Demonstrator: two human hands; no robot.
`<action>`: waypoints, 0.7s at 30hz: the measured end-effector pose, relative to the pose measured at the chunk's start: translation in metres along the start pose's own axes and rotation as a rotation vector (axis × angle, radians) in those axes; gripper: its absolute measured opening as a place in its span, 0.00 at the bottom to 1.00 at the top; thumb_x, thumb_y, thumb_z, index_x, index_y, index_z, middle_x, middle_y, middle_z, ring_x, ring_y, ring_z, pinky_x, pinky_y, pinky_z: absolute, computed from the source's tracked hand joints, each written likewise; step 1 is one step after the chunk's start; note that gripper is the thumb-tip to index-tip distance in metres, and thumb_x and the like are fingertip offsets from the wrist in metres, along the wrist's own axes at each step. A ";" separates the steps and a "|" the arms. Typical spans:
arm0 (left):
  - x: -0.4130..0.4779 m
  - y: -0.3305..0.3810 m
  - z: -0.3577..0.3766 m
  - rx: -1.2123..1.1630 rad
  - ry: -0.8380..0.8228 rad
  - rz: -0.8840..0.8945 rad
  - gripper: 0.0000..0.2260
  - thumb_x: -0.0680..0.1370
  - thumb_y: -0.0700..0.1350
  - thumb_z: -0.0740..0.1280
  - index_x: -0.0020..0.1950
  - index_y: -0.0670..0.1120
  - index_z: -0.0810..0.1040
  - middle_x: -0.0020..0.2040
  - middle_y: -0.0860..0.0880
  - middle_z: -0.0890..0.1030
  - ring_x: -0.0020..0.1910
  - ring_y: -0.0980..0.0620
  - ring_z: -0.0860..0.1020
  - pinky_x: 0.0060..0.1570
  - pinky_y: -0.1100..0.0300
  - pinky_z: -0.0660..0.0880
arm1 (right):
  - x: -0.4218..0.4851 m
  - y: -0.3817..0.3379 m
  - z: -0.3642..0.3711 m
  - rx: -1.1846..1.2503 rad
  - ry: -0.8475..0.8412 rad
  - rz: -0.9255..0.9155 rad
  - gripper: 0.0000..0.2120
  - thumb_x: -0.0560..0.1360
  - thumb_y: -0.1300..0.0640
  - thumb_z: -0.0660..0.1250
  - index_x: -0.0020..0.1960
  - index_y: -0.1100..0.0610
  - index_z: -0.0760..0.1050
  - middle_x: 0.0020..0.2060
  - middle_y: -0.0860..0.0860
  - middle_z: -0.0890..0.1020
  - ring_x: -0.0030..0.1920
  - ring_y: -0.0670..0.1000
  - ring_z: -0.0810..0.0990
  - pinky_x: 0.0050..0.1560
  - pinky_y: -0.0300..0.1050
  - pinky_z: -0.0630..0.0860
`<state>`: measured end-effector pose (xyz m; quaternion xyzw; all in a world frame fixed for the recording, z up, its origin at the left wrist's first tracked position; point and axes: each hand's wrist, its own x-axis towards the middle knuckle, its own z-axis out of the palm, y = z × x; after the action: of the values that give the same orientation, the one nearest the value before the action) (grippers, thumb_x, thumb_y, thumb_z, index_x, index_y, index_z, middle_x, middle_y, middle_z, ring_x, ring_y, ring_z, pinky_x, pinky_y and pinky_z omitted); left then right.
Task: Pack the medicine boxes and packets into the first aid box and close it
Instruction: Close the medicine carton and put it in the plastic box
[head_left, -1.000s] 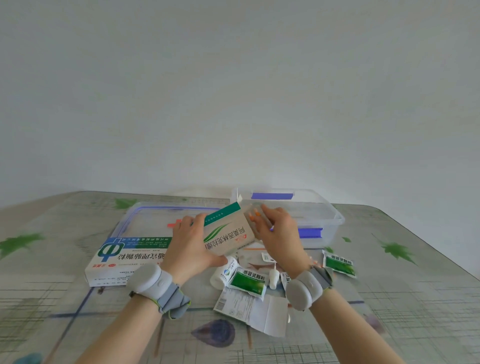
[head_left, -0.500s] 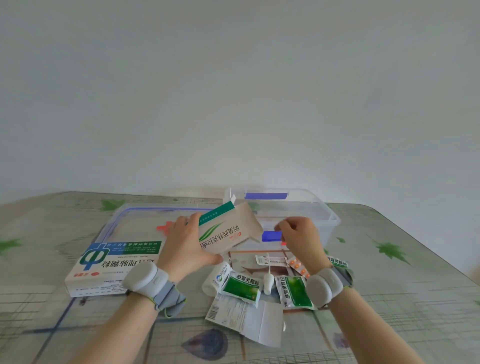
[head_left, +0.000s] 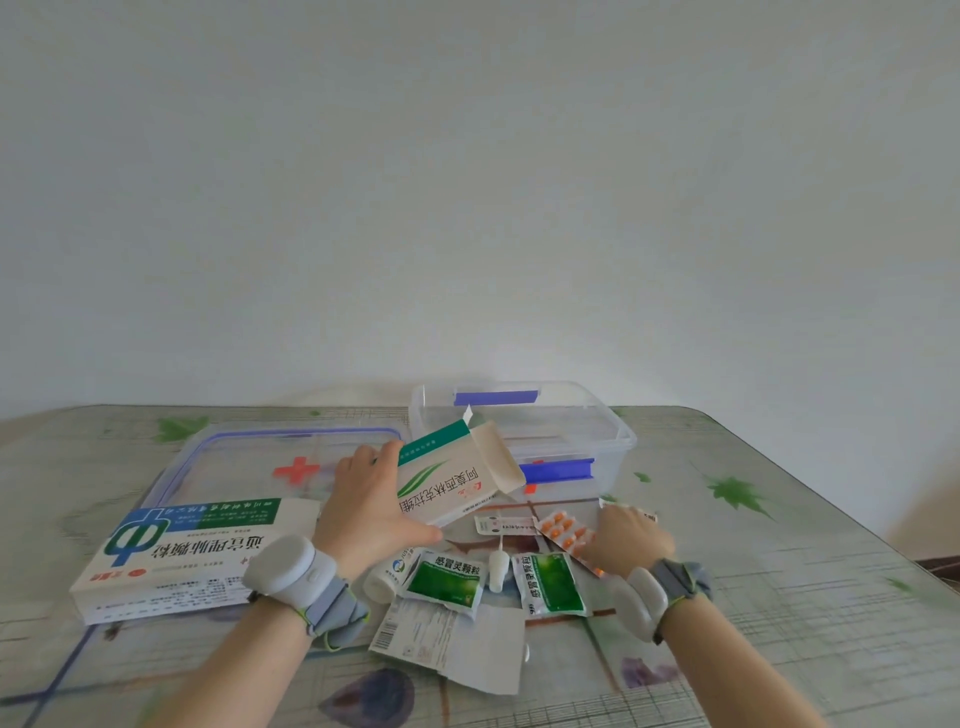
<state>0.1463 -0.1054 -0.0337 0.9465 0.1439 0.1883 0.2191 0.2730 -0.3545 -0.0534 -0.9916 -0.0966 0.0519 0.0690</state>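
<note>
My left hand holds a white and green medicine box tilted in the air, its end flap open. My right hand rests low on the table on an orange pill blister; whether it grips the blister is unclear. The clear first aid box with blue latches stands open behind them. Its lid with a red cross lies flat to the left. Two green packets, a small white bottle and a folded leaflet lie in front.
A large white, blue and green medicine box lies at the left on the lid's near edge. The patterned table ends at a white wall behind. A white strip packet and a small white dropper lie among the packets.
My right hand left the held box's flap and dropped right and down onto the pill blister. The left hand kept the box, which tilted a little.
</note>
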 end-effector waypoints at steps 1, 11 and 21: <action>0.000 0.002 0.001 -0.005 -0.007 0.001 0.46 0.54 0.62 0.74 0.68 0.51 0.62 0.51 0.52 0.66 0.53 0.51 0.65 0.46 0.58 0.66 | 0.000 0.002 0.001 -0.014 -0.001 -0.005 0.15 0.74 0.53 0.60 0.58 0.56 0.74 0.55 0.53 0.78 0.53 0.52 0.78 0.54 0.45 0.77; -0.002 0.018 0.011 0.005 -0.034 -0.003 0.48 0.55 0.63 0.75 0.70 0.50 0.59 0.51 0.52 0.63 0.54 0.53 0.62 0.47 0.59 0.65 | -0.006 0.015 -0.003 -0.008 -0.063 -0.049 0.15 0.73 0.56 0.65 0.59 0.59 0.74 0.55 0.53 0.78 0.55 0.52 0.78 0.53 0.44 0.77; -0.008 0.016 0.012 0.030 -0.015 -0.014 0.49 0.55 0.63 0.75 0.71 0.51 0.59 0.54 0.51 0.67 0.54 0.52 0.64 0.49 0.60 0.66 | -0.003 0.027 0.009 0.560 -0.053 -0.164 0.10 0.73 0.59 0.68 0.49 0.56 0.69 0.43 0.50 0.77 0.41 0.49 0.78 0.40 0.40 0.77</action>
<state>0.1471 -0.1265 -0.0384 0.9500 0.1516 0.1776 0.2073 0.2743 -0.3801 -0.0663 -0.9212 -0.1599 0.0965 0.3412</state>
